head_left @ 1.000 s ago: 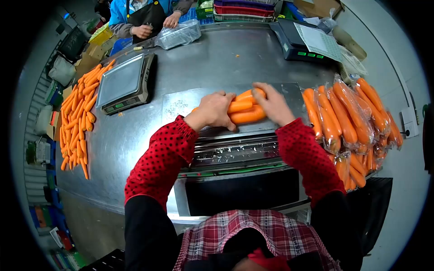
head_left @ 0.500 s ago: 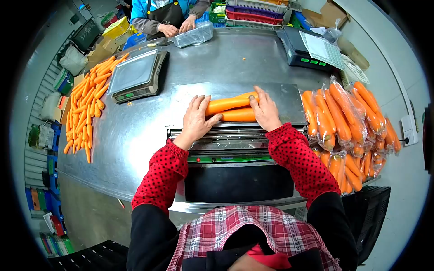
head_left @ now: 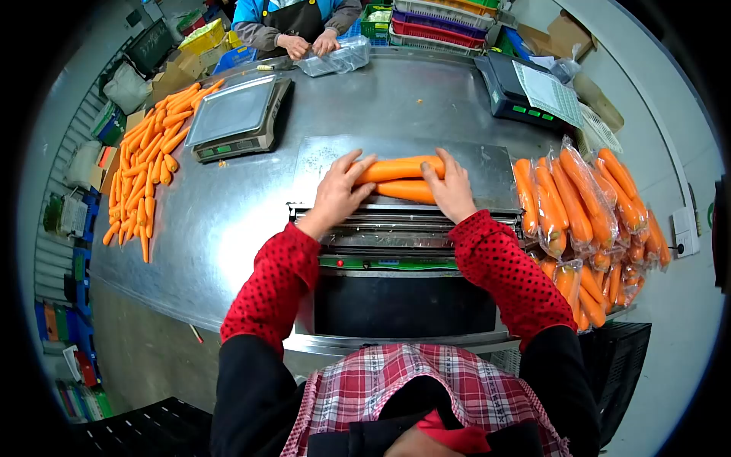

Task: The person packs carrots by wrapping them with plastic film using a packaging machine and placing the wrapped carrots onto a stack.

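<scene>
A small bundle of large carrots [head_left: 400, 169] lies sideways on the flat metal plate [head_left: 320, 152] behind the wrapping machine's rollers [head_left: 388, 232]. My left hand [head_left: 340, 186] grips the left ends of the carrots, fingers curved round them. At the right ends, my right hand [head_left: 452, 185] holds the same carrots between thumb and fingers. Whether film lies around them is too unclear to tell. Bagged carrots [head_left: 571, 206] are piled to the right of my right hand. Loose carrots [head_left: 145, 171] form a heap at the far left.
A scale [head_left: 237, 118] stands left of centre, another scale [head_left: 525, 91] with a sheet on it at back right. Across the table, a co-worker's hands [head_left: 308, 46] touch a clear plastic package [head_left: 336, 58]. Stacked crates [head_left: 438, 23] stand behind the table.
The carrots have gone from an uneven bunch to lying side by side. My left hand has shifted from on top of them to their left ends. The view has moved slightly.
</scene>
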Demonstrator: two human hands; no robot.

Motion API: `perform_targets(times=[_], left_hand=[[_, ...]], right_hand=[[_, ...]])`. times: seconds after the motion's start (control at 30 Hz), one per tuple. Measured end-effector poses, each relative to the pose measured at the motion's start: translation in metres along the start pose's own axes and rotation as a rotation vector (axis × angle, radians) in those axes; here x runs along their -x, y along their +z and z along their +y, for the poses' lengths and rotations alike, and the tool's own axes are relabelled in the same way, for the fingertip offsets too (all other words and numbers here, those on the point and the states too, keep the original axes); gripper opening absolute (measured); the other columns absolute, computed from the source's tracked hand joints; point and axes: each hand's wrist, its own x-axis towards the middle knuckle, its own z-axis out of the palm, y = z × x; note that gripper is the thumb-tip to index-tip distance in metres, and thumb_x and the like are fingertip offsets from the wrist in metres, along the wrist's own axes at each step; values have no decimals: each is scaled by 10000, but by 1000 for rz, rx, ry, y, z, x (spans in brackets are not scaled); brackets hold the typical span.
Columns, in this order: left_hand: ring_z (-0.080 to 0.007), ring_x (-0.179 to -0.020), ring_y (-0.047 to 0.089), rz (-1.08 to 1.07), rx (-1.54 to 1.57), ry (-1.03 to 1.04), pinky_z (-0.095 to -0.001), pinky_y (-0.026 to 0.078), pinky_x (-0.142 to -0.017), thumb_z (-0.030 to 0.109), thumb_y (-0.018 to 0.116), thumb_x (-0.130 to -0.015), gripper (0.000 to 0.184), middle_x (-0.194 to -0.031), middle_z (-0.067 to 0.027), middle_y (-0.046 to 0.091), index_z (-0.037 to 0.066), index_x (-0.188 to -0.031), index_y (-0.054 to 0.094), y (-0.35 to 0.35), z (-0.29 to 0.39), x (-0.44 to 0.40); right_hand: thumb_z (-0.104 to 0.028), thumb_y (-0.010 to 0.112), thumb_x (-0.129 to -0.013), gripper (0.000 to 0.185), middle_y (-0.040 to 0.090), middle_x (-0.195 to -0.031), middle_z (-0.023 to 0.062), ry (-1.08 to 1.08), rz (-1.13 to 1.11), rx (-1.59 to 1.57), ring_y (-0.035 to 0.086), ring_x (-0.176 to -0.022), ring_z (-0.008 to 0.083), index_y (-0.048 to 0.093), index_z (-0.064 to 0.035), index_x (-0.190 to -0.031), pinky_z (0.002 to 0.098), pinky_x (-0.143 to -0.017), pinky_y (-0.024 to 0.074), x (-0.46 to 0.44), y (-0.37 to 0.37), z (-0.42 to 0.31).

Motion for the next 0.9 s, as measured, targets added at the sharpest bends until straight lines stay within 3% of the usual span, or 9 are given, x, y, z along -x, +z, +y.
perform_targets(times=[0.1,0.23,0.4,0.6,0.7,0.77,0.8,0.83,0.9], left_hand=[[-302,-1210,466,-107,95,92,-381,414,-1015,123,692,-820,507,-1328,-107,503,146,-1307,553,-10,-6,-9],[-305,-1198,471,-108,87,98,-385,409,-1018,144,699,-816,519,-1319,-108,507,150,-1312,548,-6,-4,-1],[-317,-1182,471,-13,58,29,-407,410,-1005,218,698,-823,512,-1315,-121,501,157,-1309,549,2,13,6],[-366,-1272,409,-18,30,7,-429,385,-1043,268,688,-825,515,-1377,-175,442,127,-1302,552,0,9,-9],[-334,-1227,466,164,49,-35,-404,432,-988,258,690,-833,519,-1366,-177,460,85,-1298,537,-30,7,7],[-322,-923,645,108,-177,-189,-399,526,-755,320,685,-818,396,-994,-215,652,-13,-1029,647,-67,2,37],[-316,-743,641,-59,-304,-293,-397,514,-647,355,690,-804,370,-805,-190,641,-4,-888,660,-78,1,52],[-309,-563,636,-229,-425,-406,-395,503,-539,390,694,-790,389,-616,-164,631,4,-748,674,-82,3,68],[-320,-432,579,-196,-492,-324,-415,480,-484,424,684,-784,438,-484,-136,570,29,-595,660,-75,6,82]], right_hand=[[-559,522,-890,661,576,-1212,221,84,-27,-258,501,-1150,379,511,-39,-1299,465,-1013,349,-12,-1,13],[-608,518,-875,696,592,-1194,216,88,-13,28,498,-1163,381,533,-32,-1266,457,-1010,353,-3,-2,-9],[-583,543,-871,699,597,-1190,224,53,-41,-62,490,-1181,381,519,-19,-1284,437,-1020,353,-7,-10,0],[-487,581,-891,634,571,-1233,236,79,-60,-122,516,-1163,376,514,7,-1283,405,-1001,394,-7,-9,16],[-348,566,-936,500,569,-1245,205,-39,67,-264,565,-1131,286,521,27,-1264,360,-977,424,9,-45,34],[-316,610,-909,391,661,-1012,182,61,-89,-164,652,-899,237,623,27,-1096,318,-807,504,45,-106,27],[-335,646,-875,350,670,-775,149,144,-149,82,658,-729,244,681,5,-953,331,-684,511,61,-126,27],[-391,659,-840,381,648,-666,143,255,-235,299,649,-660,286,710,-14,-839,361,-623,500,73,-134,32],[-451,655,-813,431,654,-662,153,202,-324,369,649,-659,328,721,-25,-793,400,-623,502,83,-126,42]])
